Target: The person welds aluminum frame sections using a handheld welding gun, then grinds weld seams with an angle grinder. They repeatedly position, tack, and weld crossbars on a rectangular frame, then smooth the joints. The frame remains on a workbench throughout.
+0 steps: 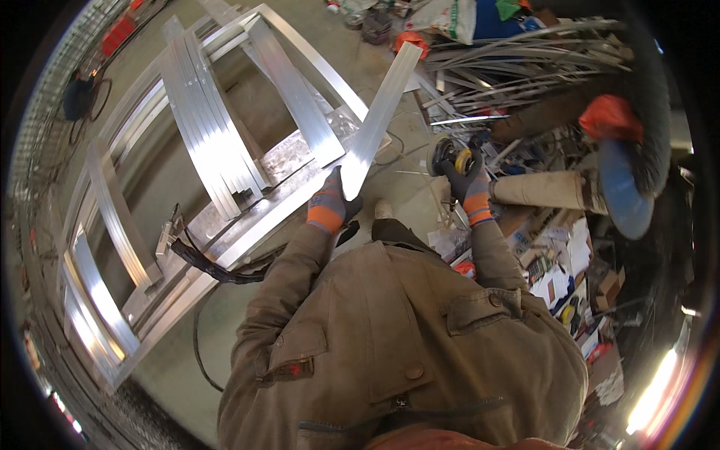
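Left hand (330,204), gloved: fingers clamped on the lower end of a flat, silvery bar (381,116). The bar slants up and away to the right, its far end near an orange item (411,43). Its lower part overlaps, in this view, the right corner of the rack (289,156); whether the two touch cannot be told. Both long edges of the bar show down to the glove.

Right hand (471,189), gloved: fingers closed around a tool (454,159) with a black disc (437,154) and a yellow ring (463,160). Tool and bar stand apart, floor (405,180) showing between the hands.

Rack: near rail (259,237) running obliquely from lower left up to the left hand. Across the rack lies a stack (199,112) of bars, edges side by side, with other bars and open gaps to either side. The stack's near ends stop short of the rail's outer edge. A black cable (214,266) lies across the rail.

Room for moving: a strip of floor separates the rack from the scrap (517,64) at upper right. The right side is tighter: a tube (540,190) ends just beside the right wrist, and papers (553,285) lie beyond the right sleeve (499,255). At lower left, floor lies between rack and left sleeve (270,307).
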A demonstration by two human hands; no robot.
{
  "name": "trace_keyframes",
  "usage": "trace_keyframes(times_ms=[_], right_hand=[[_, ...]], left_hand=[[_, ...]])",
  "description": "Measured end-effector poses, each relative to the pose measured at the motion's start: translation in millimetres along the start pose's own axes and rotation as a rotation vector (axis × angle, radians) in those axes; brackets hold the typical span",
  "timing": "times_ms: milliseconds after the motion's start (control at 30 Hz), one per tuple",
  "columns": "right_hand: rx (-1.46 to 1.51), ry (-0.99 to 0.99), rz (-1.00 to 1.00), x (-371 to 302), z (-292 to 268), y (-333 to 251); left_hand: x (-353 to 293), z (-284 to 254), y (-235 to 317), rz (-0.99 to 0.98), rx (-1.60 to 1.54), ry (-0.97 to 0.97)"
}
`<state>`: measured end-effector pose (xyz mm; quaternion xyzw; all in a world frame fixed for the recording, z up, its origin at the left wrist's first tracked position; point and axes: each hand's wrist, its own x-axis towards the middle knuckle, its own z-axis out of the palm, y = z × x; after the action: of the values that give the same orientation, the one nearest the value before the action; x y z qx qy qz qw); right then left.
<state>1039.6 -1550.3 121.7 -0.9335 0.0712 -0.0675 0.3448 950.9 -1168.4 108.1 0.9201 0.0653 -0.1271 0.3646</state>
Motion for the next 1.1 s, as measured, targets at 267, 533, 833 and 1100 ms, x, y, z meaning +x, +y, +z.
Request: trace_keyframes(times_ms=[267, 533, 833, 1100], right_hand=[[0.263, -0.203, -0.047, 121.8, -0.5, 6.9], [0.257, -0.321, -0.181, 154.4, 7.4, -5.1], [0.262, -0.34, -0.253, 152.9, -7.3, -35.5], [0.357, -0.378, -0.217, 196.2, -10.4, -74.4]], left_hand=[[6.4, -3.0, 28.9, -0.172, -0.048, 0.068], [3.9, -1.5, 53.6, -0.261, -0.077, 0.132], [22.6, 11.9, 63.0, -0.245, 0.067, 0.138], [47.5, -0.3, 91.6, -0.194, 0.171, 0.22]])
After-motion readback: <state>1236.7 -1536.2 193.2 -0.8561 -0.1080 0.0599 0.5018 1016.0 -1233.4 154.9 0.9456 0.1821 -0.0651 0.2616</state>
